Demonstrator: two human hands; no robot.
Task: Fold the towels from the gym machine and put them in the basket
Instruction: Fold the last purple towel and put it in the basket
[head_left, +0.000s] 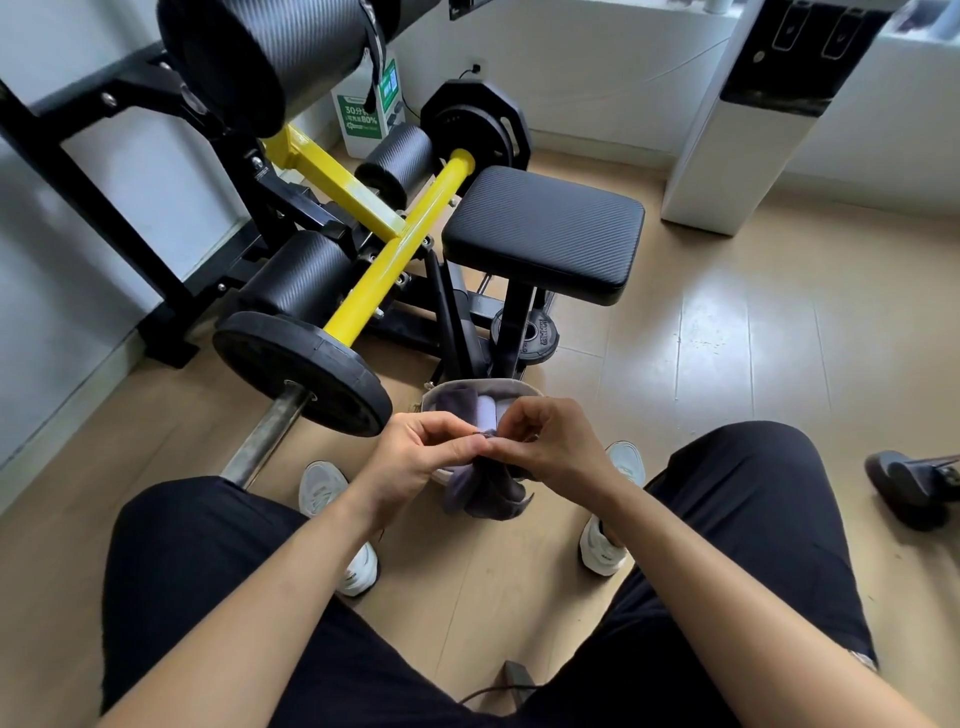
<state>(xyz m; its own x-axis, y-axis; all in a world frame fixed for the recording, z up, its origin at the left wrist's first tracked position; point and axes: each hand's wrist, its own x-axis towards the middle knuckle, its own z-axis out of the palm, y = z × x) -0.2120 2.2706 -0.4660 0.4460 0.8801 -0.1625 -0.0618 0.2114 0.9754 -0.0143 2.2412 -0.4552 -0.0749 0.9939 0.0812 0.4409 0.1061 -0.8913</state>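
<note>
The left hand (415, 447) and right hand (545, 441) meet, each pinching with curled fingers the top edge of a dark grey-purple cloth towel (483, 493). The towel hangs bunched over the 6 o'clock rim of a soft grey fabric basket (483, 385) on the floor. Inside, a rolled pale lilac towel (487, 410) lies with a darker folded towel (457, 405) at its 9 o'clock, and the black-and-yellow gym machine (395, 249) stands beyond at 12 o'clock.

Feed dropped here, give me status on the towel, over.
Left hand and right hand pinch the grey towel. It hangs over the basket, pale towel inside. Nothing blocking.
</note>
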